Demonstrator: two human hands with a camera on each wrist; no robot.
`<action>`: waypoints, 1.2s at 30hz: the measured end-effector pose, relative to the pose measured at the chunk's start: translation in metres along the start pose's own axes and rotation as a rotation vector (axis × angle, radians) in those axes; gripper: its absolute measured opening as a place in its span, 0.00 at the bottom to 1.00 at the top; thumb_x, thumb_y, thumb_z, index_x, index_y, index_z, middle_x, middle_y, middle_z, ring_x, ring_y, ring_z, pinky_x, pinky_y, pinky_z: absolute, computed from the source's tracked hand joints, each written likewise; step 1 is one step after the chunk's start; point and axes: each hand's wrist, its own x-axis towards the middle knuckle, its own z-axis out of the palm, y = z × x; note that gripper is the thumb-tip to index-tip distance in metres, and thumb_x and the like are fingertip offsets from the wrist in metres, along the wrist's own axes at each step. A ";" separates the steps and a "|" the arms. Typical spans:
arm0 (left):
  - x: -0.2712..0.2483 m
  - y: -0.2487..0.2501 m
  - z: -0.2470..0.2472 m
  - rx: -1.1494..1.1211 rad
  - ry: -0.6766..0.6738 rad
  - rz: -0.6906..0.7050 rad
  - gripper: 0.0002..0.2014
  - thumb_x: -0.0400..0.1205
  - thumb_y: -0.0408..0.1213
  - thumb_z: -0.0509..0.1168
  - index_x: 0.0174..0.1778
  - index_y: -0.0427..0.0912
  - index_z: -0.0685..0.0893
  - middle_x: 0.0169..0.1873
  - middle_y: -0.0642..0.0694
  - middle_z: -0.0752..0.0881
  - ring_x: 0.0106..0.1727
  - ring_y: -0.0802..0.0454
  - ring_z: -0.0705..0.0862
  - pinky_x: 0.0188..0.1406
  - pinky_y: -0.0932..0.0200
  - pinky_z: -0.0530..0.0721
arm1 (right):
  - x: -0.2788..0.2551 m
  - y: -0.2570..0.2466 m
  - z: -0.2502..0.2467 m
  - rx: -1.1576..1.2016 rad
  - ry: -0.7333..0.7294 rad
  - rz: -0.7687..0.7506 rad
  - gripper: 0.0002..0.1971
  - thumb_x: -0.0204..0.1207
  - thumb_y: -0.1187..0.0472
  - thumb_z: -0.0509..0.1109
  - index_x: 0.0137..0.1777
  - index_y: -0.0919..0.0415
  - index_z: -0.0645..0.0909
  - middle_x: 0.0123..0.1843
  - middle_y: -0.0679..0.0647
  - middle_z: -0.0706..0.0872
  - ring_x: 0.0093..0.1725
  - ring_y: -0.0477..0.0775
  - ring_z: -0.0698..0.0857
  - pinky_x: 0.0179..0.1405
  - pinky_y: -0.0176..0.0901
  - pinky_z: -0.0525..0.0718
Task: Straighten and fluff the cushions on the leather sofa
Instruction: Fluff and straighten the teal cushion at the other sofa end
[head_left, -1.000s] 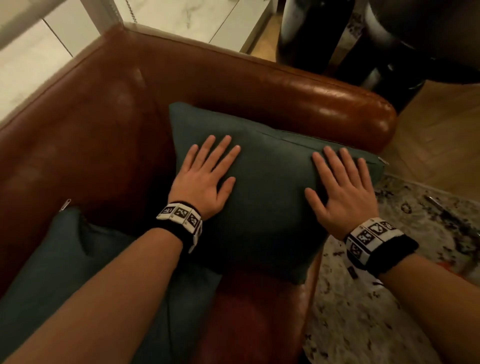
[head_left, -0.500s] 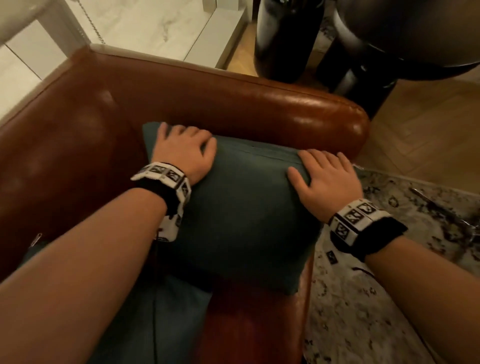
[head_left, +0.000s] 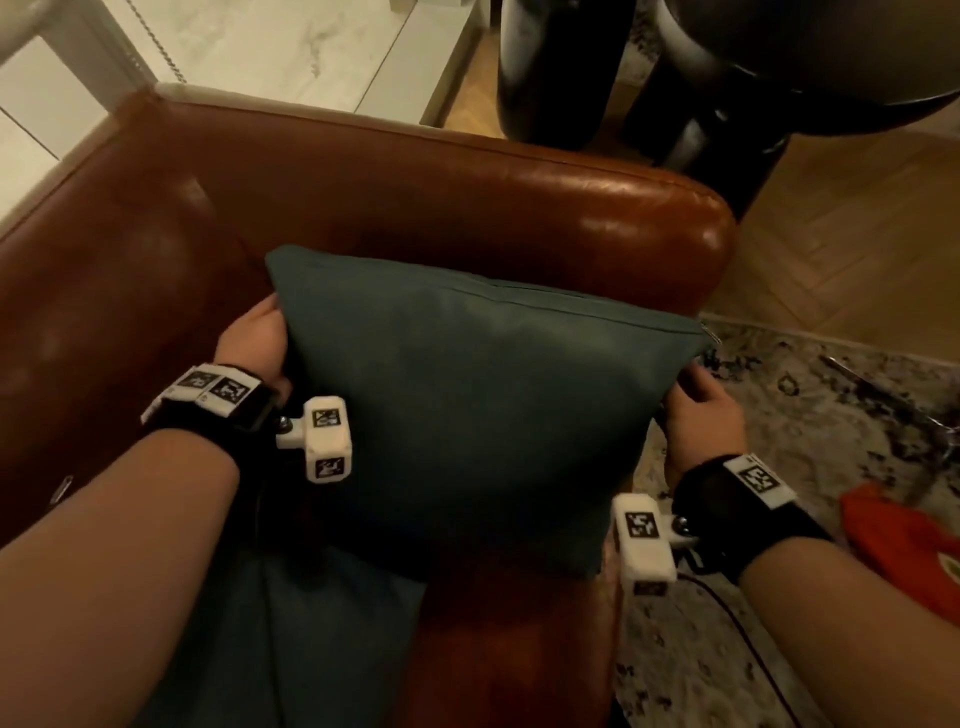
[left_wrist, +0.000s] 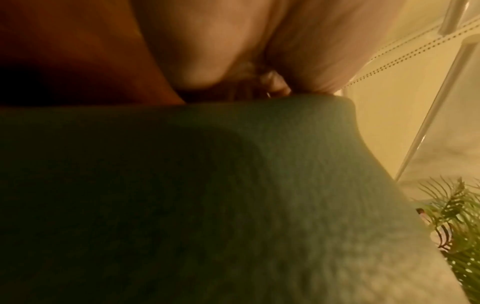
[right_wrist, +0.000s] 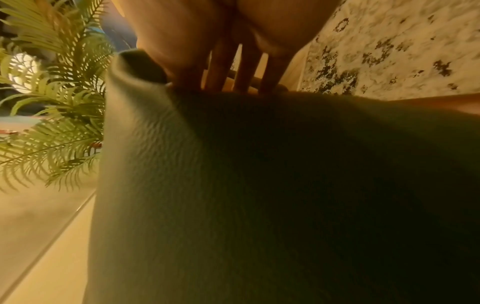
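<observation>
A dark teal cushion (head_left: 467, 405) stands upright on the seat of the brown leather sofa (head_left: 467, 202), against its armrest. My left hand (head_left: 257, 338) holds the cushion's left edge, with the fingers hidden behind the fabric. My right hand (head_left: 698, 410) holds the right edge, thumb on the front and fingers behind. In the left wrist view the palm (left_wrist: 207, 41) sits just above the cushion (left_wrist: 207, 205). In the right wrist view, straightish fingers (right_wrist: 246, 67) reach down behind the cushion (right_wrist: 259, 205). A second teal cushion (head_left: 322, 649) lies flat on the seat at the lower left.
A patterned rug (head_left: 831, 395) covers the floor right of the sofa, with an orange item (head_left: 904, 540) on it. Dark round furniture legs (head_left: 556, 67) stand behind the armrest on wood flooring. A leafy plant (right_wrist: 52, 102) stands nearby.
Both hands slid off the cushion's face and top to its left and right edges. The cushion now stands more upright and squarer between them.
</observation>
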 end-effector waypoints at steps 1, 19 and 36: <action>-0.002 0.006 0.004 0.019 0.023 -0.018 0.16 0.80 0.40 0.64 0.63 0.57 0.86 0.60 0.49 0.88 0.62 0.46 0.86 0.66 0.49 0.81 | 0.002 0.002 0.003 -0.045 0.063 -0.009 0.13 0.82 0.64 0.68 0.64 0.56 0.84 0.59 0.52 0.89 0.58 0.50 0.87 0.63 0.51 0.85; 0.007 -0.007 -0.001 0.127 0.111 0.023 0.22 0.82 0.52 0.62 0.69 0.46 0.82 0.62 0.48 0.85 0.66 0.45 0.82 0.73 0.48 0.76 | 0.006 0.016 -0.012 -0.081 -0.004 0.053 0.20 0.80 0.49 0.68 0.71 0.48 0.79 0.60 0.45 0.86 0.60 0.47 0.85 0.64 0.47 0.81; -0.015 -0.058 -0.006 0.092 -0.010 -0.096 0.13 0.81 0.39 0.66 0.60 0.52 0.87 0.59 0.48 0.87 0.62 0.46 0.84 0.70 0.49 0.78 | -0.020 0.054 -0.020 -0.058 0.013 0.242 0.16 0.80 0.60 0.70 0.66 0.47 0.82 0.60 0.47 0.87 0.60 0.52 0.86 0.65 0.53 0.83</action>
